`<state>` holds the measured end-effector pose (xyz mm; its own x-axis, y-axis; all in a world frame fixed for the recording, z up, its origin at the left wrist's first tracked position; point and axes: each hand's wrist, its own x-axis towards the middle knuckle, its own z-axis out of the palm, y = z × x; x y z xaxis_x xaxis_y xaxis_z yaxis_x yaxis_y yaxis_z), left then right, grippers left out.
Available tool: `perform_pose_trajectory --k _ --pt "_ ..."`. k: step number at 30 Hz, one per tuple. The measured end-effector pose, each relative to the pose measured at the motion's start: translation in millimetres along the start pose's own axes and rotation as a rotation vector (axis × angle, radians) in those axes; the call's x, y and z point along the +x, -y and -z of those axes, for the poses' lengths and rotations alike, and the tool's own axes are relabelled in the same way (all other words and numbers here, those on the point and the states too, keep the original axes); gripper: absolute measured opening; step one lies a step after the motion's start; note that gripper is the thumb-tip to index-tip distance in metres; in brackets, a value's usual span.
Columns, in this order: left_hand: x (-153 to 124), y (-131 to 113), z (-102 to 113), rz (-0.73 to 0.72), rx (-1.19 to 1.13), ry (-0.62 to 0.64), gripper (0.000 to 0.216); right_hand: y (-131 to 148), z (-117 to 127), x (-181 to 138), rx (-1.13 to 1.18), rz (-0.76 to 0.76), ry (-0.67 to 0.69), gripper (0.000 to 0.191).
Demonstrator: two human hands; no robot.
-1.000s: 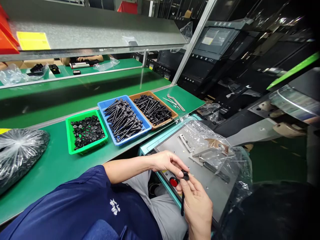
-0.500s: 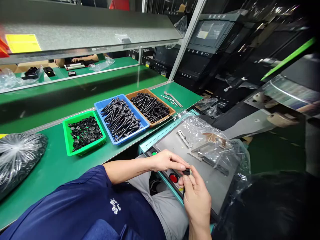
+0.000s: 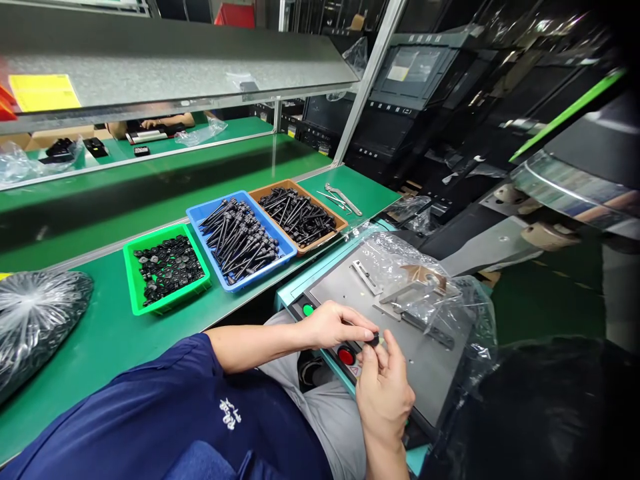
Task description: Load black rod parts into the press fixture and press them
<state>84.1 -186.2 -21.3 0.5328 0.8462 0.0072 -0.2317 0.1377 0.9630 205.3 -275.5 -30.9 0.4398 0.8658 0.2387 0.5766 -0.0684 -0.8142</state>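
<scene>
My left hand (image 3: 334, 325) pinches a small black part (image 3: 373, 340) between thumb and fingers, just above the grey metal plate (image 3: 420, 363) of a teal machine. My right hand (image 3: 384, 390) rises from below with its fingers closed round the same black part from the other side; a long black screw seen in it a second ago is now hidden behind the hand. Both hands meet near the machine's red button (image 3: 346, 355) and green button (image 3: 308, 309).
On the green bench stand a green tray (image 3: 131, 280) of small black washers, a blue tray (image 3: 197, 213) of long black screws and a brown tray (image 3: 260, 192) of shorter screws. Metal tools (image 3: 340, 197) lie beyond. A plastic bag (image 3: 37, 313) sits left; clear film (image 3: 475, 327) covers the machine.
My right hand has turned and closed in, so the long black screw hanging below it no longer shows. Both hands stay pinched together on the small black part over the plate.
</scene>
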Motion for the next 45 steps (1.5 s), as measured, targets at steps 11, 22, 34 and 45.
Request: perform_pose_trajectory --k 11,22,34,45 --pt "2 2 -2 -0.038 0.012 0.032 0.048 0 3 7 0.524 -0.259 0.177 0.076" --pt "-4 -2 1 -0.154 0.241 0.086 0.042 -23 8 6 0.195 -0.131 0.106 0.065" --pt "-16 8 -12 -0.242 0.329 0.144 0.049 -37 -4 12 0.687 -0.351 0.110 0.070" --pt "68 32 -2 0.418 -0.311 -0.168 0.050 -48 17 19 0.841 -0.398 -0.019 0.048"
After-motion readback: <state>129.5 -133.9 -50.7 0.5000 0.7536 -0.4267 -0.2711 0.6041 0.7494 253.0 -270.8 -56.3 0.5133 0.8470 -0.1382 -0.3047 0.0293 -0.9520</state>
